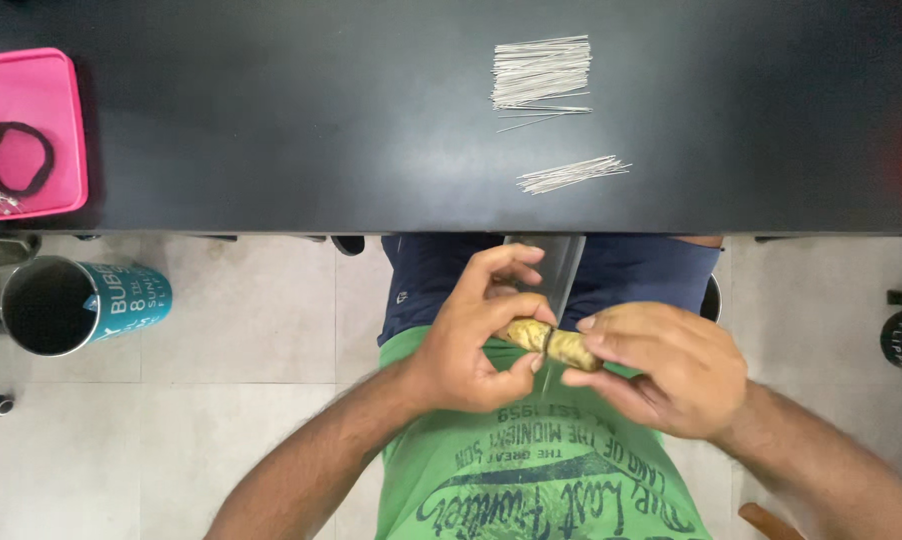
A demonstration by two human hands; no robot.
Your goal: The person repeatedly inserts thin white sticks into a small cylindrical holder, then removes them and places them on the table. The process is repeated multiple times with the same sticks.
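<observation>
Head view: both hands meet over the lap, below the desk (271, 150) edge. Left hand (471, 345) & right hand (661, 365) each pinch one end of a small yellowish roll (556, 343), fingers closed on it. A clear strip (561, 270) stands up behind the roll, between the hands. On desk, well apart from hands: big pile of thin sticks (541, 72), smaller bundle (571, 174) near it; pink tray (31, 130) w/ black band (16, 158) at far left. Teal cup (81, 302) on the floor at left
</observation>
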